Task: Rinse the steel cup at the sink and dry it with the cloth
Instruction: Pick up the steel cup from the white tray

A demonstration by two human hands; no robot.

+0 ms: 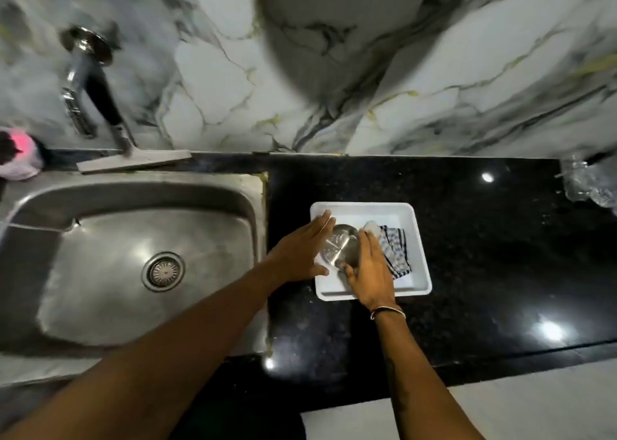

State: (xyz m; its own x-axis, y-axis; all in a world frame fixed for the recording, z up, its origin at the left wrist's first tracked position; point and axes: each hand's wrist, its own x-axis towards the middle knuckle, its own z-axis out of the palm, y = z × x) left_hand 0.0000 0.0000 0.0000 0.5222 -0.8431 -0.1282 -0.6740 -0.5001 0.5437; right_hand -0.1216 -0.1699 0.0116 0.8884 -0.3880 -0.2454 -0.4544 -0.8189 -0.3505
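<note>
The steel cup [338, 244] lies in a white tray [414, 239] on the black counter, right of the sink. A checked cloth [395, 251] lies in the tray just right of the cup. My left hand [302, 251] is flat with fingers stretched out, against the cup's left side. My right hand [369, 269] curls around the cup's right side, thumb at its near edge. Both hands touch the cup; whether it is lifted off the tray I cannot tell.
The steel sink [140, 259] with its drain [163, 271] lies to the left, a wall tap [78, 86] above it. A squeegee [133, 161] rests behind the sink, a pink item [20, 156] at far left, clear plastic [584, 182] at far right.
</note>
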